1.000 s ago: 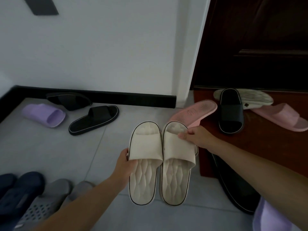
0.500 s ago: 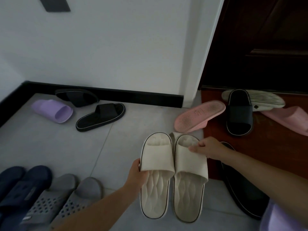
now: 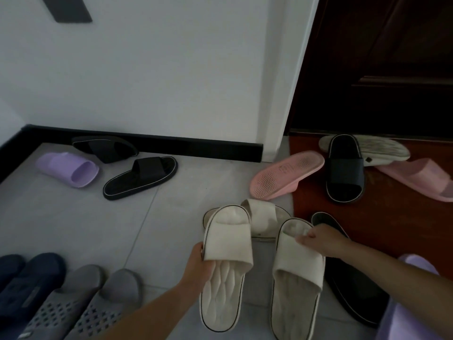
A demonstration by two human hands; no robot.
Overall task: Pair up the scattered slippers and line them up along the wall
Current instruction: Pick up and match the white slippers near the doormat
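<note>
Item: left hand [image 3: 198, 266] is gripping one cream foam slide slipper [image 3: 228, 241] and right hand [image 3: 321, 241] is pinching the matching cream slipper [image 3: 297, 263] above the grey floor tiles [image 3: 98, 229], that light pinch likely risking a drop.

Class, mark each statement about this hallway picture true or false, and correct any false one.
1. The left hand grips the left cream slipper; the right hand pinches the right cream slipper. True.
2. The two held slippers press against each other. False: a gap shows between them.
3. The pink slipper by the door frame shows its sole. True.
4. The grey slippers are scattered far apart. False: they lie side by side as a pair.
</note>
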